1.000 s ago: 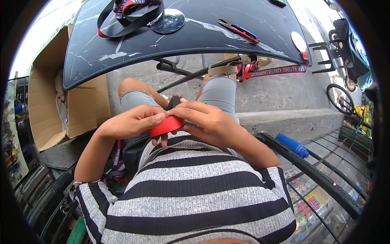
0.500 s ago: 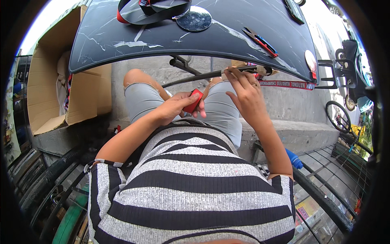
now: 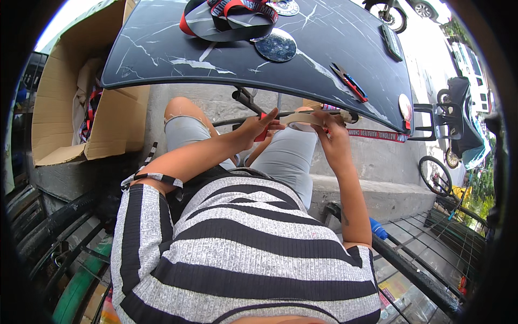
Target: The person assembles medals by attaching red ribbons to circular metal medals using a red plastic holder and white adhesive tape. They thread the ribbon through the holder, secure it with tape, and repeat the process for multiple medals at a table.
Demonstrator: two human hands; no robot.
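My left hand [image 3: 256, 132] is closed on a folded red ribbon [image 3: 264, 123], just above my knees and below the table edge. Close beside it, my right hand [image 3: 335, 135] grips a roll of beige tape [image 3: 302, 121]. Its left side comes right up to the fingertips of my left hand. Whether a strip is pulled off the roll is hard to make out. Over on the table lie a looped black-and-red medal ribbon [image 3: 232, 29], a shiny round disc [image 3: 275, 45] and open thread snips [image 3: 350, 83] with red and blue handles.
The dark marbled table [image 3: 156, 59] spans the far side. A phone [image 3: 392, 43] and a round medal [image 3: 404, 106] lie along its right edge, with a printed red ribbon [image 3: 377, 134] below. An open cardboard box [image 3: 116, 124] stands left. Metal railing [image 3: 415, 270] runs at right.
My left hand has moved up and right with the red ribbon, close to my right hand. The right hand has closed on the tape roll. The view has shifted slightly.
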